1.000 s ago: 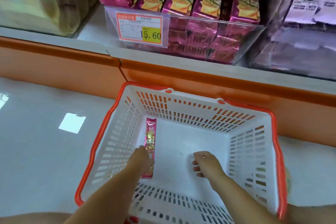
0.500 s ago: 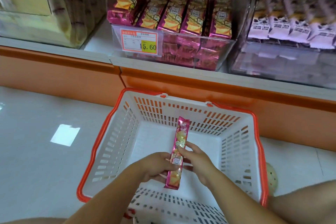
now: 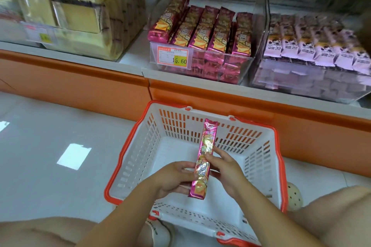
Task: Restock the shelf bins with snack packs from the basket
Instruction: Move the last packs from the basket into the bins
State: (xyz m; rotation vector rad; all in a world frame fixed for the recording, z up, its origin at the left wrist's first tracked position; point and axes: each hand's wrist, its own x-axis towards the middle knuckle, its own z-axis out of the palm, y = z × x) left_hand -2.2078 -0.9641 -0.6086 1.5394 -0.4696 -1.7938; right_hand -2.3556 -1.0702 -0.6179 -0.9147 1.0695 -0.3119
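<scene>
Pink snack pack (image 3: 203, 161) between both hands above white basket (image 3: 259, 158)

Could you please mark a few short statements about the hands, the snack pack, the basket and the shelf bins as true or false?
1. Both the left hand and the right hand hold the long pink foil snack pack. True.
2. The white plastic basket with the orange rim is full of packs. False: no other pack shows inside it.
3. The clear plastic bin with the orange price tag holds matching pink packs. True.
4. The clear bin to its right holds yellow packs. False: its packs are pale purple.
5. The held pack rests on the basket floor. False: it is lifted above it.
</scene>
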